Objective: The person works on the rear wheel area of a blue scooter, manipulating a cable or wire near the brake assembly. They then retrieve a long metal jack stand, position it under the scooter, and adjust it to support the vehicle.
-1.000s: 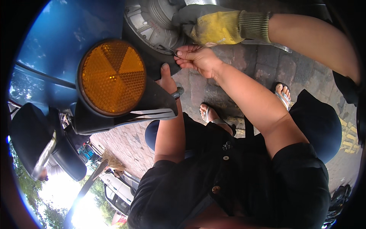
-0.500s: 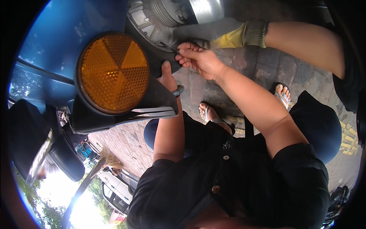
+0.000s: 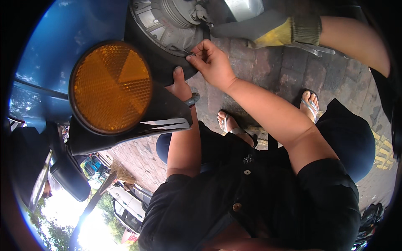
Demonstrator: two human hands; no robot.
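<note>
The black tyre of a wheel with a grey metal hub is in front of me. My left hand is at the tyre's near edge, its thumb against the sidewall and its other fingers hidden. With thumb and fingertips pinched, my right hand holds a small dark piece at the wheel's rim; its kind cannot be made out. Another person's hand in a grey and yellow work glove reaches in from the right to the axle end. Metal tool handles show below that glove.
A round orange reflector on a black bracket stands close at left, beside a blue body panel. A silver cylinder is behind the glove. Brick paving lies below, and a white vehicle stands at lower left.
The wheel and reflector have shifted left in view. The gloved hand has moved up and right, uncovering the axle end and tool handles. My right hand has moved slightly left, still pinching at the rim.
</note>
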